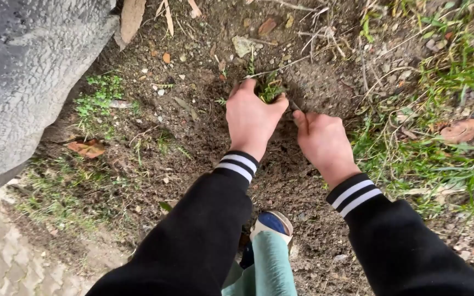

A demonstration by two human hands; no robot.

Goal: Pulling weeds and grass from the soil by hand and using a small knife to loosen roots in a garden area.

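Brown soil (204,137) carries a small green weed (270,90) near its far edge, and the left hand (252,118) is clamped around that weed, fingers and thumb closed on its leaves; the right hand (322,140) rests curled on the dirt just beside it, with grass (440,159) along the right edge

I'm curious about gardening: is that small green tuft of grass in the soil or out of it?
Cannot tell: the left hand wraps the small green grass tuft, hiding its base against the dark soil.
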